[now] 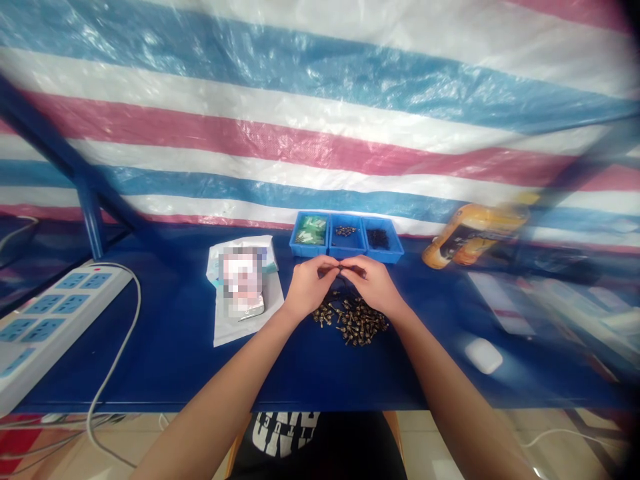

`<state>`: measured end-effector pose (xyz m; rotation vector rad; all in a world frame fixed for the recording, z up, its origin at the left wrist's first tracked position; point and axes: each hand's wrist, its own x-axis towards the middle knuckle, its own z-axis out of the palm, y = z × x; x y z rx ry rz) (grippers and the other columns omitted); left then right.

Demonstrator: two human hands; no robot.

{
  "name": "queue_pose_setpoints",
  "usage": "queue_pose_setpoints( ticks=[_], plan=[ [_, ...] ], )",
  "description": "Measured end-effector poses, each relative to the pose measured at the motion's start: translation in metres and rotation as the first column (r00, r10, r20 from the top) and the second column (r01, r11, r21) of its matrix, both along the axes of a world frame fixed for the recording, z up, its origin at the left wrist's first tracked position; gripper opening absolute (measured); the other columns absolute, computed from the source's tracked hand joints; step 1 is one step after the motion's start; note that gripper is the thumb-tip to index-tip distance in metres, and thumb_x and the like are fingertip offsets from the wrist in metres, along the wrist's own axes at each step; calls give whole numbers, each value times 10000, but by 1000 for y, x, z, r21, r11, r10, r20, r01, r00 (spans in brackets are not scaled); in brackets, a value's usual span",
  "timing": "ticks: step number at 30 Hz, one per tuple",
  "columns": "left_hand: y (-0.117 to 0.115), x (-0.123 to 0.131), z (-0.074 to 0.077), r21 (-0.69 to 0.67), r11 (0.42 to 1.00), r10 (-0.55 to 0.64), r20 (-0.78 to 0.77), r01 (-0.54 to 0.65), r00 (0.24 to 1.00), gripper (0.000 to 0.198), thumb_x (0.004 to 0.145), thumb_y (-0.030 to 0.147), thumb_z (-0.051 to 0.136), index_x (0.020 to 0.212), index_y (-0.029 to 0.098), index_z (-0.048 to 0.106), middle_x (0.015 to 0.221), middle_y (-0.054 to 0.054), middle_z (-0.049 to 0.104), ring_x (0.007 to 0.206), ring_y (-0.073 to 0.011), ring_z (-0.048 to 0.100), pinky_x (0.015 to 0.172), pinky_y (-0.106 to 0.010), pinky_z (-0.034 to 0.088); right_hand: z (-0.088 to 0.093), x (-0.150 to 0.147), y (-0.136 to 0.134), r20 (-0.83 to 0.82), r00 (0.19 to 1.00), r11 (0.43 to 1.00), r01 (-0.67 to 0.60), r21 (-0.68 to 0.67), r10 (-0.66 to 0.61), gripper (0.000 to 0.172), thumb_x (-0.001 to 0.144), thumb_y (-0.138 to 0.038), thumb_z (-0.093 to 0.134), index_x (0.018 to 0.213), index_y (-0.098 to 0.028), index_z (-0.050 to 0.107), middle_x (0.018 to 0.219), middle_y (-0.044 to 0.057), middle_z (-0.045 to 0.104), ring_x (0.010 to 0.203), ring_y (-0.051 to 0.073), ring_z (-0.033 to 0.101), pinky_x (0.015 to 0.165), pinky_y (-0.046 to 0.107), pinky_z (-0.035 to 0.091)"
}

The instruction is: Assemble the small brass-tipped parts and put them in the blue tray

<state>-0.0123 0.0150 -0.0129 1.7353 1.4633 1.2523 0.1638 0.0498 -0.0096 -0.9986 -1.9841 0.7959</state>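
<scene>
My left hand [311, 283] and my right hand [371, 279] meet over the table, fingertips pinched together around a tiny dark piece [341, 267], too small to name. Just below them lies a pile of small brass-and-black metal parts [357, 323], spread between my forearms. Behind my fingers stand three joined blue bins. The left bin [309, 251] has green and white packets, the middle bin [345, 251] a few small metal parts, and the right bin [385, 255] small black pieces.
On the left are a white power strip [65, 300] with a cable and a white plastic bag [227, 327] under a phone [255, 308]. Orange drink bottles [470, 233], a flat pale box [500, 303] and a white rounded case [483, 355] sit right. Striped sheeting [320, 140] hangs behind.
</scene>
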Motion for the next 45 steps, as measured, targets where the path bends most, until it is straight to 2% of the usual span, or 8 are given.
queue_pose_setpoints(
  ticks=[8, 14, 19, 21, 27, 34, 42, 45],
  plan=[
    [2, -1, -4, -30, 999, -25, 69, 27, 997, 171, 872, 303, 624, 980, 221, 728, 982, -16, 760, 897, -180, 713, 860, -295, 548, -2, -1, 1, -178, 984, 992, -8, -125, -15, 180, 853, -258, 667, 997, -213, 766, 1019, 57, 754, 907, 201, 694, 825, 337, 528],
    [4, -2, -2, -87, 989, -102, 199, 122, 975, 223, 862, 325, 649, 1020, 197, 742, 1018, -35, 763, 936, -190, 703, 884, -304, 540, 1, 0, 2, -232, 972, 975, -32, -219, -20, 198, 840, -315, 678, 977, -203, 766, 959, 56, 751, 795, 177, 658, 766, 327, 517],
    [3, -3, 2, -197, 954, -163, 292, 226, 943, 315, 858, 386, 659, 1076, 171, 737, 999, -53, 760, 815, -168, 677, 717, -272, 538, 0, 1, 3, -287, 958, 951, -110, -288, 24, 234, 825, -344, 696, 1004, -211, 764, 880, 37, 734, 680, 141, 579, 673, 299, 478],
    [3, -3, 3, -199, 957, -152, 281, 212, 948, 302, 853, 391, 667, 1044, 170, 739, 982, -52, 759, 791, -163, 669, 695, -268, 532, 0, 2, 3, -292, 956, 943, -121, -311, 27, 243, 825, -350, 695, 1013, -211, 761, 857, 32, 727, 664, 135, 561, 647, 290, 461],
    [4, -4, 2, -120, 977, -153, 196, 178, 969, 240, 864, 389, 657, 960, 184, 738, 975, -40, 758, 896, -186, 688, 840, -294, 525, 2, 3, 3, -300, 954, 931, -127, -342, 20, 255, 809, -367, 708, 999, -203, 754, 823, 24, 706, 667, 133, 554, 637, 282, 449],
    [1, -4, 6, -96, 978, -176, 98, 186, 979, 219, 891, 370, 618, 955, 199, 740, 975, -26, 759, 888, -183, 686, 816, -280, 512, 5, 3, 1, -310, 951, 913, -139, -384, 14, 275, 796, -380, 716, 1006, -205, 750, 780, 11, 680, 674, 130, 554, 673, 292, 470],
    [2, -5, 5, -85, 991, -101, 38, 104, 994, 195, 861, 365, 652, 932, 216, 755, 956, -18, 772, 854, -191, 700, 803, -294, 532, 6, 5, 0, -296, 955, 898, -144, -416, 17, 343, 816, -387, 691, 1097, -193, 722, 700, -12, 617, 652, 127, 530, 662, 289, 446],
    [2, -6, 5, -75, 995, -69, 19, 70, 997, 177, 859, 352, 656, 924, 222, 757, 953, -12, 773, 843, -188, 702, 808, -294, 531, 4, 5, 1, -318, 948, 894, -155, -421, 15, 342, 842, -388, 661, 1122, -199, 717, 767, 0, 623, 647, 116, 518, 649, 280, 433]
  ],
)
